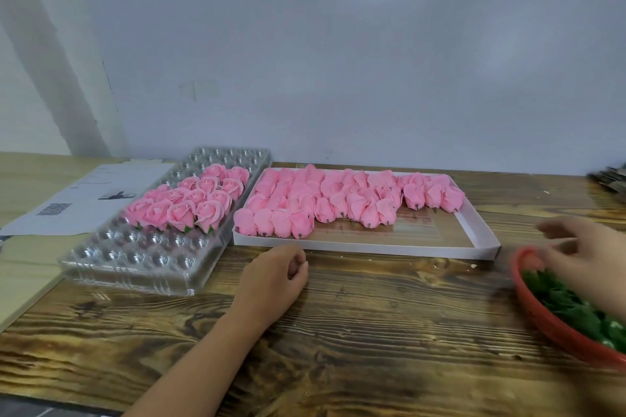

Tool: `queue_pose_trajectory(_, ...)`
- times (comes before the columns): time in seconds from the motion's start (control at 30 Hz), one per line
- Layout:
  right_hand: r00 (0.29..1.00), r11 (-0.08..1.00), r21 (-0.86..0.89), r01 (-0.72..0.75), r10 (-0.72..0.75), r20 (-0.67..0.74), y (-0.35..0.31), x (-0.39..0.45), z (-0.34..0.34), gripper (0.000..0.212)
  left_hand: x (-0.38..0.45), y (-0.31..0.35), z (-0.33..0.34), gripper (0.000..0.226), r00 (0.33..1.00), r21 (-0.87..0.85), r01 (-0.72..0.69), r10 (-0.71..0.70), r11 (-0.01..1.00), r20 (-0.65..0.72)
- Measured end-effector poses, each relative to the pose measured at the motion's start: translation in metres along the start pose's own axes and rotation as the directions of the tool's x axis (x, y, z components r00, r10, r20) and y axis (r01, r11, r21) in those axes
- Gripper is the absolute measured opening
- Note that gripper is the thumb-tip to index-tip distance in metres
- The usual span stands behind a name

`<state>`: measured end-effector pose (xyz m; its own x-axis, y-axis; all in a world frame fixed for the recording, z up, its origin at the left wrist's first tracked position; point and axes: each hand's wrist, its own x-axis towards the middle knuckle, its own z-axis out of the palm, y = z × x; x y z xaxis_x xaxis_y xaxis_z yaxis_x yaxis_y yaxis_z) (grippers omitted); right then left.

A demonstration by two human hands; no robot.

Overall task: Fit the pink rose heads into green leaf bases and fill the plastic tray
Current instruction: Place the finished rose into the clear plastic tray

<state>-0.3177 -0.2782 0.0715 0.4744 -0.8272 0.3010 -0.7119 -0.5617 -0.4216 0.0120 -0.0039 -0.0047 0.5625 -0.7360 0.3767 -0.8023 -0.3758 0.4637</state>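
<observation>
A clear plastic tray [135,264] lies at the left with several finished pink roses [189,203] in its middle rows. A white shallow box [481,240] holds several loose pink rose heads [338,200] lying on their sides. At the right edge a red basket [542,318] holds green leaf bases [569,305]. My left hand [274,278] rests on the table in front of the box, fingers loosely curled, holding nothing. Blurred by motion, my right hand [579,250] hovers over the basket's far rim with fingers spread.
A printed paper sheet [74,200] lies behind the plastic tray at the left. The wooden table [372,332] stretches toward me. A white wall [338,61] closes off the back. A grey object [609,176] sits at the far right edge.
</observation>
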Motion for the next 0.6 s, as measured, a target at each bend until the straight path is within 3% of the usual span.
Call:
queue_pose_trajectory(0.13, 0.988, 0.988, -0.023, -0.153, 0.153, -0.020, 0.166, 0.050, 0.034, 0.042, 0.001, 0.000, 0.000, 0.011, 1.000, -0.021, 0.012, -0.012, 1.000, -0.001)
queue_pose_trajectory(0.2, 0.992, 0.990, -0.048, -0.129, 0.129, -0.009, 0.212, 0.061, 0.060, 0.059, 0.001, -0.001, 0.000, 0.011, 1.000, -0.029, 0.013, -0.013, 0.999, 0.001)
queue_pose_trajectory(0.27, 0.996, 0.990, -0.117, -0.084, 0.082, -0.029, 0.223, 0.063, 0.067, 0.053, 0.001, -0.001, 0.000, 0.011, 1.000, -0.034, 0.013, -0.013, 0.999, 0.000)
queue_pose_trajectory(0.37, 0.997, 0.977, -0.204, -0.056, 0.044, -0.061, 0.169, 0.047, 0.046, 0.035, 0.001, -0.001, 0.000, 0.011, 1.000, -0.037, 0.014, -0.014, 0.999, 0.004)
queue_pose_trajectory(0.5, 0.994, 0.974, -0.220, -0.049, 0.028, -0.101, 0.025, 0.016, 0.009, 0.032, 0.001, -0.001, 0.000, 0.010, 1.000, -0.039, 0.015, -0.015, 0.999, 0.011)
queue_pose_trajectory(0.6, 0.999, 0.982, -0.181, -0.054, 0.052, -0.015, -0.048, 0.014, -0.006, 0.025, 0.001, 0.000, -0.001, 0.009, 1.000, -0.046, 0.020, -0.020, 0.999, 0.009)
